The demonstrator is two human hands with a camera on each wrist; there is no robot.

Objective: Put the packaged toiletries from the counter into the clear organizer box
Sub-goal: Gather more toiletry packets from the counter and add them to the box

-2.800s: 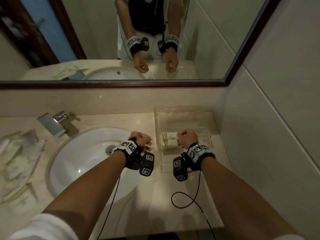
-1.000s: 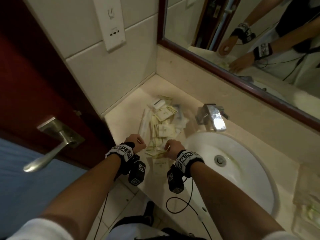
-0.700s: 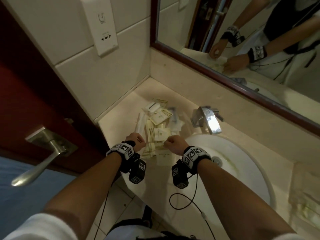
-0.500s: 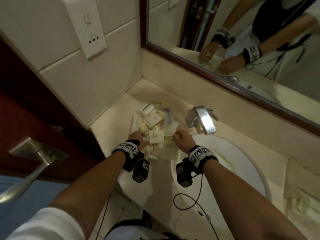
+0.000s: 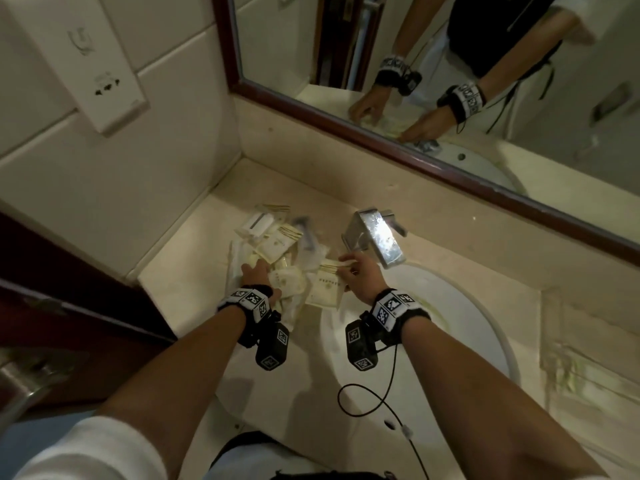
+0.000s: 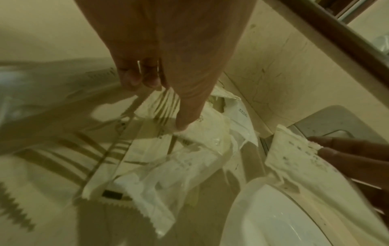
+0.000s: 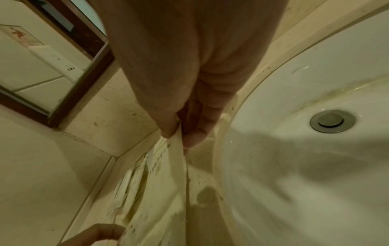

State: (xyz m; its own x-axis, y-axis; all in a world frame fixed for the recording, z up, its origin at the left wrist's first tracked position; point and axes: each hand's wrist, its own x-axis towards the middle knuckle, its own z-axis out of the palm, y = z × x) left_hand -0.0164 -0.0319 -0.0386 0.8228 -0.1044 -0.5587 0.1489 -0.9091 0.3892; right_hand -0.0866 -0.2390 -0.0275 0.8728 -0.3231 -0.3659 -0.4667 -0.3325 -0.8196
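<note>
A heap of packaged toiletries [image 5: 277, 244] lies on the counter left of the tap. My left hand [image 5: 256, 271] reaches into the heap. In the left wrist view its thumb [image 6: 185, 121] presses on a white packet [image 6: 210, 133], and its curled fingers [image 6: 134, 79] sit behind a clear striped wrapper [image 6: 130, 133]. My right hand [image 5: 348, 268] pinches the top edge of a flat cream packet [image 5: 325, 287] beside the basin. The right wrist view shows thumb and finger closed on that cream packet [image 7: 166, 183]. The clear organizer box [image 5: 588, 368] stands blurred at the far right.
The white basin [image 5: 460, 306] fills the counter between the heap and the box, with a chrome tap [image 5: 379, 237] behind it. A mirror [image 5: 450, 64] runs along the back wall. A tiled wall with a socket plate [image 5: 104, 84] and a dark door [image 5: 52, 271] close off the left.
My view swung from the box to the heap at the left. Both hands moved forward into the packets, and the right one has taken hold of the cream packet.
</note>
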